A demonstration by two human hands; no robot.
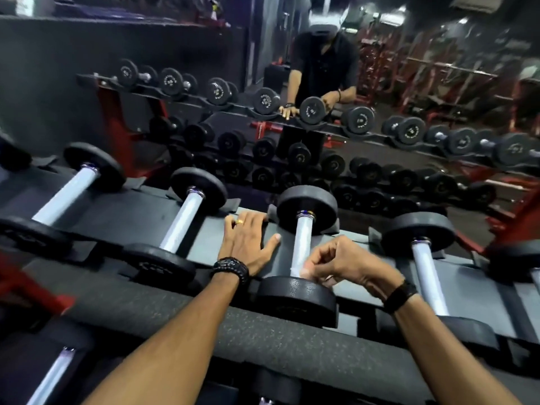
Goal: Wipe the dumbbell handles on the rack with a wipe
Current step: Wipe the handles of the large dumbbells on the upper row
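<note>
A row of black dumbbells with silver handles lies on the top tier of the rack (140, 211). At the middle dumbbell's handle (302, 241), my right hand (336, 263) curls round the near end with a pale wipe (306, 271) pinched against the metal. My left hand (248, 241) rests flat with straight fingers on the rack's surface just left of that dumbbell. Neighbouring handles show to the left (184, 226) and to the right (428, 276).
A wall mirror behind the rack reflects a person in a black shirt (321, 62) and lower tiers of dumbbells. Red gym machines (438, 83) fill the reflected room. A speckled rubber edge (263, 325) runs along the rack's front, with another handle (55, 375) on the tier below.
</note>
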